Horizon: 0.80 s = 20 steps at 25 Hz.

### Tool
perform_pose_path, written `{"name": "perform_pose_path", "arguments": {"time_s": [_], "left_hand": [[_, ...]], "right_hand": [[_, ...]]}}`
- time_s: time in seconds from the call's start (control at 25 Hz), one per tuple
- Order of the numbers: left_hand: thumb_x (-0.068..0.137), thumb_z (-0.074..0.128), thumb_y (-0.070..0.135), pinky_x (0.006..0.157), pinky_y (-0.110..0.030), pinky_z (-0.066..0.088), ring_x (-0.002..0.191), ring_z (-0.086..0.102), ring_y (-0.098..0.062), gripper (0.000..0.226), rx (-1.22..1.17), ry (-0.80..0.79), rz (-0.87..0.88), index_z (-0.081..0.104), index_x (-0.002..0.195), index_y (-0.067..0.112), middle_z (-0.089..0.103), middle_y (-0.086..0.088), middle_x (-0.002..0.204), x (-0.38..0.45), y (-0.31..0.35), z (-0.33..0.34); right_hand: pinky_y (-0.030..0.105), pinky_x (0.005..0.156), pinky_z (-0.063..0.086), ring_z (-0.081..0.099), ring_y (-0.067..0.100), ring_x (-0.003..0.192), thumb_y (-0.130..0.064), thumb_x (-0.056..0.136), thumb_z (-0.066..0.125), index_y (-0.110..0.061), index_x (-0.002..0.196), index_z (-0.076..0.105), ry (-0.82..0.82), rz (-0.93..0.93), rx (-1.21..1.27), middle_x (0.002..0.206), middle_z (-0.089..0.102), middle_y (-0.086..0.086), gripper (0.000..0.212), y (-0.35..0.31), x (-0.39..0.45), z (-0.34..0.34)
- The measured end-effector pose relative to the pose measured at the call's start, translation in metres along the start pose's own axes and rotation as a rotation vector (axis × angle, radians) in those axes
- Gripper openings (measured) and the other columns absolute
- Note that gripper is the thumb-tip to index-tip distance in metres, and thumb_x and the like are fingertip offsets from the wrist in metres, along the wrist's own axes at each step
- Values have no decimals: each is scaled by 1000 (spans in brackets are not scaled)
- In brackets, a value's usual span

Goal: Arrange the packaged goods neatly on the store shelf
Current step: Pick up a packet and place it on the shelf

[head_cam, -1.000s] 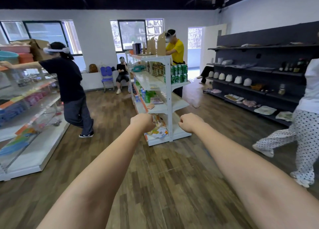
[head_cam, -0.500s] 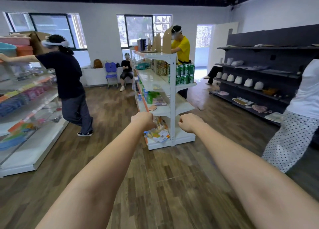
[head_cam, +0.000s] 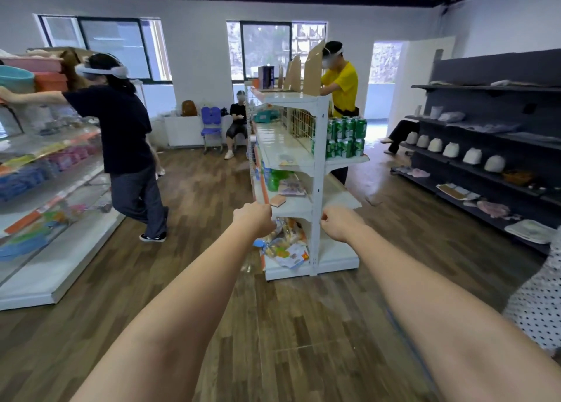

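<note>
Both my arms stretch straight ahead over the wooden floor. My left hand (head_cam: 254, 219) and my right hand (head_cam: 339, 222) are curled into fists and hold nothing. Beyond them stands a white double-sided store shelf (head_cam: 317, 171), seen end-on. A heap of colourful packaged goods (head_cam: 283, 245) lies untidily on its bottom level, just past my left fist. A small pink packet (head_cam: 277, 200) and flat packets (head_cam: 292, 187) sit on the level above. Green cans (head_cam: 346, 137) are stacked on the shelf's right side.
A person in black (head_cam: 127, 146) reaches into the left shelf (head_cam: 57, 268) of coloured goods. Someone in yellow (head_cam: 341, 89) stands behind the centre shelf; another sits by the window (head_cam: 238, 119). Dark wall shelving (head_cam: 485, 171) runs along the right. A person in dotted trousers (head_cam: 537, 298) is at my right.
The view has moved closer to the white shelf, which now looks larger. The person in dotted trousers has slid toward the right edge. My fists stay curled and held out ahead.
</note>
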State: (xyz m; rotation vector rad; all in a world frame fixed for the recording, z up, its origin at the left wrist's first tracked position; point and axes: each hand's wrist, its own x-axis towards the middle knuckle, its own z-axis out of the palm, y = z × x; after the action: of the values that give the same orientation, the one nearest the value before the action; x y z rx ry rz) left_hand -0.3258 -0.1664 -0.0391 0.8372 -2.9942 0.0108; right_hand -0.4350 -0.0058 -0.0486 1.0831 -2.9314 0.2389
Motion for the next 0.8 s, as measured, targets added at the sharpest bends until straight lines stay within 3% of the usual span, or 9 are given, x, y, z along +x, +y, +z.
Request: {"name": "perform_pose_path", "arguments": {"time_s": [0.04,0.12,0.24,0.44,0.8], "left_hand": [[92,46,38,80,-39,43,106,55,-28,35,10,-8,11,55,119,17,58,-7,117,18,-4,3],[93,46,38,80,-39,43,105,55,-28,35,31,-2,38,55,118,17,58,-7,117,56,-14,5],[93,46,40,82,-40,44,103,56,-28,35,33,16,62,58,116,17,60,-7,114,108,-28,-1],[93,44,44,79,-39,49,92,58,-25,36,18,62,76,61,104,15,62,-5,102,193,-45,-8],[90,46,39,87,-42,49,97,57,-26,32,18,18,45,59,110,19,62,-5,108,337,-39,18]], "right_hand": [[31,72,40,56,28,92,-23,95,38,-17,66,43,-16,5,-2,110,63,15,30,0,19,5],[33,76,42,56,29,99,-24,97,37,-11,87,58,-34,17,-10,114,61,15,26,-1,57,10],[34,84,45,56,30,107,-26,97,37,-9,112,58,-35,33,-13,119,60,13,31,-3,106,7],[32,75,45,56,28,104,-24,96,36,-13,114,57,40,53,-5,117,60,9,30,-1,185,-2],[35,83,46,56,30,105,-21,96,37,-7,112,59,-19,0,-49,118,59,14,30,30,326,10]]}}
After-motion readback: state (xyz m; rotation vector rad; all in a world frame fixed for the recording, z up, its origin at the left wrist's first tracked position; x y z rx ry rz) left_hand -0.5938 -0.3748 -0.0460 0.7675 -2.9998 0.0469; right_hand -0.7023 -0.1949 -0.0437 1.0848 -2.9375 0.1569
